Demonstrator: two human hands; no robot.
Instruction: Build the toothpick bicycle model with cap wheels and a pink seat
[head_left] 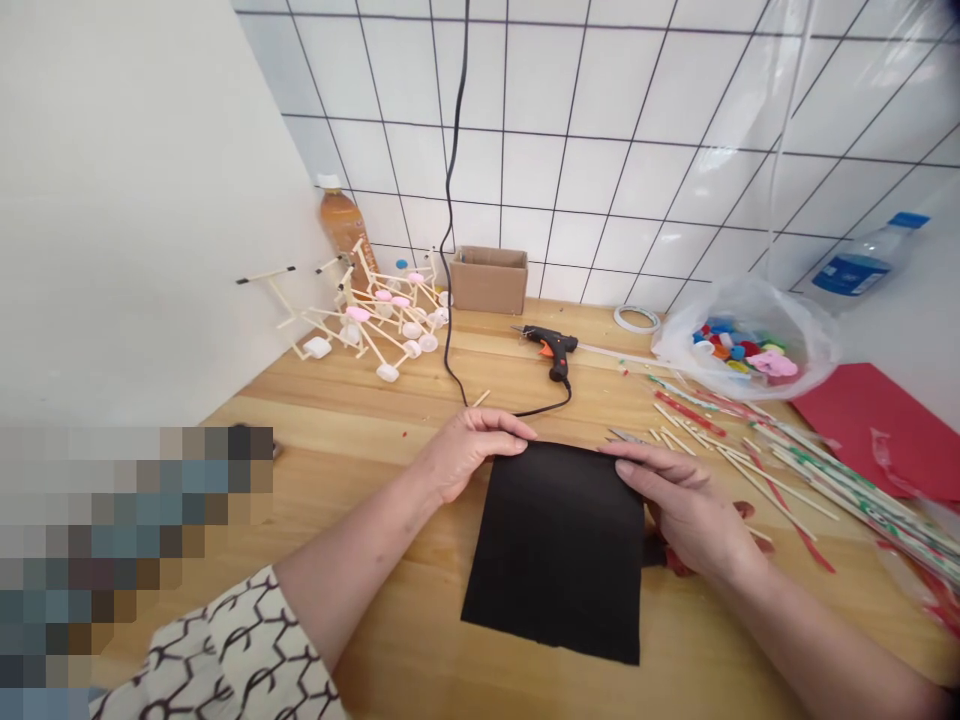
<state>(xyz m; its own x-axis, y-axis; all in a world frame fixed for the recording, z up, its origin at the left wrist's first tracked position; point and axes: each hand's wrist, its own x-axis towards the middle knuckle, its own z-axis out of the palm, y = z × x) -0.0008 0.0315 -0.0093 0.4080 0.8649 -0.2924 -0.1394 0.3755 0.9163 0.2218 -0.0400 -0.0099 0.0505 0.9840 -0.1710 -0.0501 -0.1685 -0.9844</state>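
A black sheet of paper (559, 550) lies between my hands over the wooden table, its far edge curving slightly. My left hand (480, 445) pinches the far left corner between thumb and fingers. At the far right corner, my right hand (686, 500) grips the same sheet, thumb on top. Scissors (681, 560) with reddish handles rest partly hidden under my right hand and the sheet; a blade tip shows past the far edge. Beyond the paper, a black hot glue gun (551, 345) with an orange trigger lies on its side, a glue stick in its back.
Stick models with white and pink wheels (386, 310) stand at the left, before an orange drink bottle (343, 225). Along the wall are a cardboard box (489, 282), a tape roll (636, 319) and a bag of bottle caps (750, 350). Wooden sticks (772, 480) and red paper (862, 420) lie right.
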